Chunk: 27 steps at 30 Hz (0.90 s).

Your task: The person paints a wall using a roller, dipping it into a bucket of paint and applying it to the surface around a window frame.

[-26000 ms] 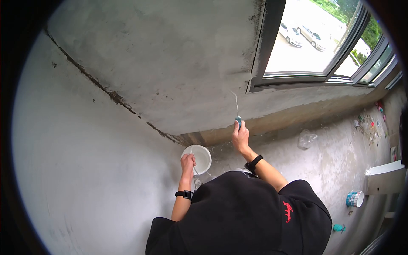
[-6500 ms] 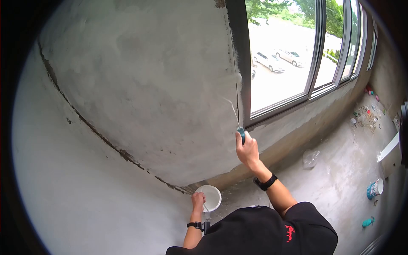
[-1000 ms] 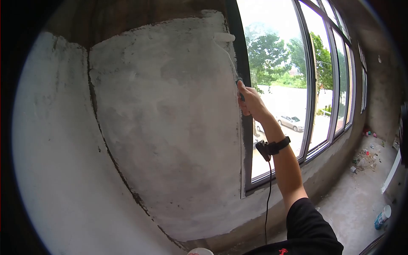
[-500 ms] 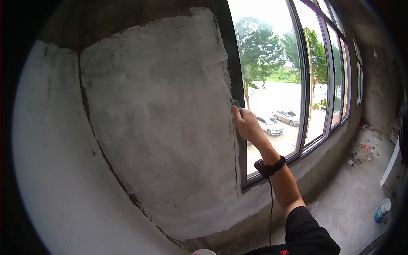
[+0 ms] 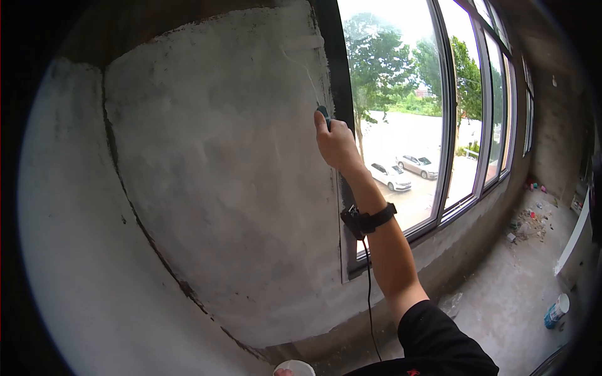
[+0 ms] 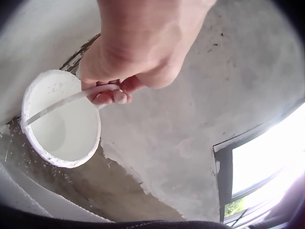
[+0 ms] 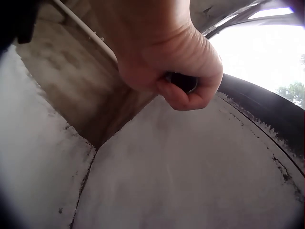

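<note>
My right hand grips the dark teal handle of a paint roller, thumb lying along it. From the handle a thin wire frame leads up to the white roller sleeve, which lies against the grey-white wall high up beside the window frame. In the right wrist view the fingers curl round the handle's dark butt end; the sleeve is hidden there. My left hand holds the bail of a white bucket, fingers hooked under it. The bucket hangs tilted, with white paint inside.
A dark-framed window borders the wall on the right. A cracked corner joint runs down the left. On the floor at right lie rubble, a clear plastic bag and a blue-and-white tub. A black cable hangs from my right wrist.
The roller dipped along the window edge, then rose again and shifted left. Much earlier it was low on the wall below the window corner. My left hand stays at the bucket.
</note>
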Tool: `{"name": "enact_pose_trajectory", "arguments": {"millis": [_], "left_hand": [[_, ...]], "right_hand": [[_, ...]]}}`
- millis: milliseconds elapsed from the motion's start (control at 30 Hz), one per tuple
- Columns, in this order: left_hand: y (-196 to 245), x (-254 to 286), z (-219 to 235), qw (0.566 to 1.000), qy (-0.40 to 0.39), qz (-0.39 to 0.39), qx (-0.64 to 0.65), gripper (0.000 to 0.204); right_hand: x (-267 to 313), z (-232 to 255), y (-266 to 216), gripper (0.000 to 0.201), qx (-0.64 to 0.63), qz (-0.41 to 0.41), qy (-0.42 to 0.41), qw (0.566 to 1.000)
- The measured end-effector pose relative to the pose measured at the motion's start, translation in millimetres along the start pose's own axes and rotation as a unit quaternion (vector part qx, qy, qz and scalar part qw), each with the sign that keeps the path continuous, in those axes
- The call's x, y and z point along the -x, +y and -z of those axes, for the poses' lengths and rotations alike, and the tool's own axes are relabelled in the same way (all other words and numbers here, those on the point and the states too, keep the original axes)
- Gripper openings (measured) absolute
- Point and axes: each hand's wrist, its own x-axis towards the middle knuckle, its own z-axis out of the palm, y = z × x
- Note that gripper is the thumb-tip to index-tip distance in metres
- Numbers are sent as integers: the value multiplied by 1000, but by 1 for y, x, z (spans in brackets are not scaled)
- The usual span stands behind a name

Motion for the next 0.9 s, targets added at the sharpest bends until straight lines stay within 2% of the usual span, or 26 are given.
{"name": "enact_pose_trajectory", "arguments": {"millis": [100,167,400,467,533,567,633,733,900], "left_hand": [[3,-1,1,1000,2,6,0,22],[2,0,0,1000,3,10,2,21],[2,2,1,1000,7,20,0,19],[2,2,2,1000,9,25,-1,19],[2,2,2,1000,10,28,1,18],[2,3,2,1000,10,29,3,18],[1,4,3,999,11,32,6,17],[2,6,3,999,13,38,9,17],[5,6,0,999,13,48,11,15]], "right_hand": [[37,-13,24,58,3,5,10,1000],[52,-12,34,55,-8,-20,-11,1000],[2,5,12,57,-22,36,-19,999],[-5,-2,25,59,-48,39,-28,998],[10,-2,33,60,-131,-18,-80,988],[20,-4,42,60,-130,-19,-83,988],[35,-9,60,53,-220,-22,-110,969],[34,8,52,52,-268,-63,-152,949],[35,16,54,52,-274,-38,-172,945]]}}
